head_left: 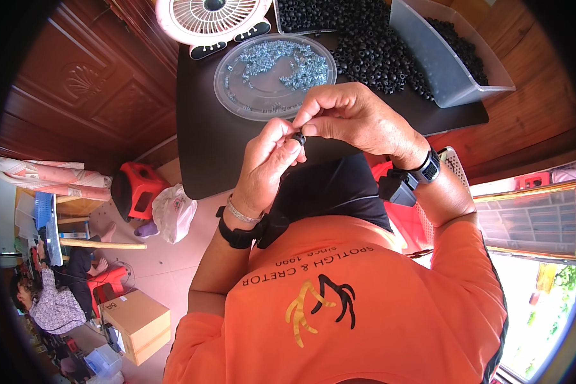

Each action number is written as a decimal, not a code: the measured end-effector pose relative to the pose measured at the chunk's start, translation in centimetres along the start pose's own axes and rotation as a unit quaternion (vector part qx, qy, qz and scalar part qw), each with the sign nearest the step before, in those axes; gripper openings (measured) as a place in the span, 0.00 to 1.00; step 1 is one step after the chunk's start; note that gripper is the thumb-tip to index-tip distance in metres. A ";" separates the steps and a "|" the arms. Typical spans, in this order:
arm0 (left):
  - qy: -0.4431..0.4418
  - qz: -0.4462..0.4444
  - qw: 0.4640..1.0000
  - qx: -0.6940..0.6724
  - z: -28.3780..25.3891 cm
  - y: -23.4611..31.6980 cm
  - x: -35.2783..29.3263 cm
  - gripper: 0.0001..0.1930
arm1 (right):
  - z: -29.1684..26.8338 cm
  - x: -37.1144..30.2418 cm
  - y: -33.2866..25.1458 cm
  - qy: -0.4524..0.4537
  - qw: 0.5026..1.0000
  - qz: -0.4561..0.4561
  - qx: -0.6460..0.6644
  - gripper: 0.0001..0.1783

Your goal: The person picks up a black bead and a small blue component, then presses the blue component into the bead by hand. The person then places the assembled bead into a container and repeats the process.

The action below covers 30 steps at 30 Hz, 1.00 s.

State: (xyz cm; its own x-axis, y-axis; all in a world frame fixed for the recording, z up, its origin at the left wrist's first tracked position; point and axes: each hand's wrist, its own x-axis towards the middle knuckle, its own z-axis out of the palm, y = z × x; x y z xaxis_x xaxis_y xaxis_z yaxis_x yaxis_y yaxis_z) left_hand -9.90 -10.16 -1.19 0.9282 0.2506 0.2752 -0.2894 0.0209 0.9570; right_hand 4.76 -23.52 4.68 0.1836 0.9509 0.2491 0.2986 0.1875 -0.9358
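Between the thumb and forefinger of my left hand (267, 157) sits a small round black plastic piece (299, 137). My right hand (361, 118) comes over it from the right, with thumb and forefinger pinched together at the top of the piece. Whatever is in that pinch is too small to make out. Just beyond both hands, a round clear plastic lid (253, 107) carries many tiny shiny pale-blue pieces (306, 72). A heap of similar black pieces (371, 54) lies on the dark table (205, 147) to the right of the lid.
A pale fan (214, 14) stands behind the lid. At the far right a translucent bin (448, 70) lies tipped with black pieces inside. On the floor to the left are a red stool (137, 192), a white bag (174, 214) and a cardboard box (136, 323). Another person (54, 301) sits farther left.
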 end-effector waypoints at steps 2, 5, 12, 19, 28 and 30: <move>0.002 -0.006 1.000 -0.006 0.1 -0.1 -0.1 0.11 | 0.1 -0.1 0.0 0.007 1.000 -0.004 -0.027 0.05; 0.002 -0.017 1.000 -0.017 0.2 -0.3 -0.1 0.11 | -0.2 -0.2 -0.6 -0.007 0.998 -0.004 -0.066 0.04; -0.003 -0.031 0.999 -0.010 0.2 -0.7 0.0 0.11 | -0.4 -0.3 0.0 0.002 0.993 -0.046 -0.107 0.06; 0.009 -0.062 0.986 -0.153 0.6 -0.6 0.1 0.11 | 0.4 -0.7 0.1 0.058 0.964 -0.156 -0.206 0.09; 0.065 -0.068 0.975 -0.202 2.0 -0.1 0.6 0.11 | 2.0 -1.5 1.8 0.152 0.916 -0.228 -0.294 0.24; 0.066 -0.068 0.976 -0.195 2.4 0.1 0.7 0.11 | 2.2 -1.4 2.0 0.165 0.907 -0.235 -0.308 0.24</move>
State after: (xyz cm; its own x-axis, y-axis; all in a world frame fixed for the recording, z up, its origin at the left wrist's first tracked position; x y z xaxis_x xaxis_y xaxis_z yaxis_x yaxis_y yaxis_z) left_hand -8.73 -12.35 -0.66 0.9331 0.3426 0.1096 -0.2575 0.4235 0.8685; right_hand 3.05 -23.93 1.91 0.1404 0.6575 0.7403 0.8647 0.2828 -0.4152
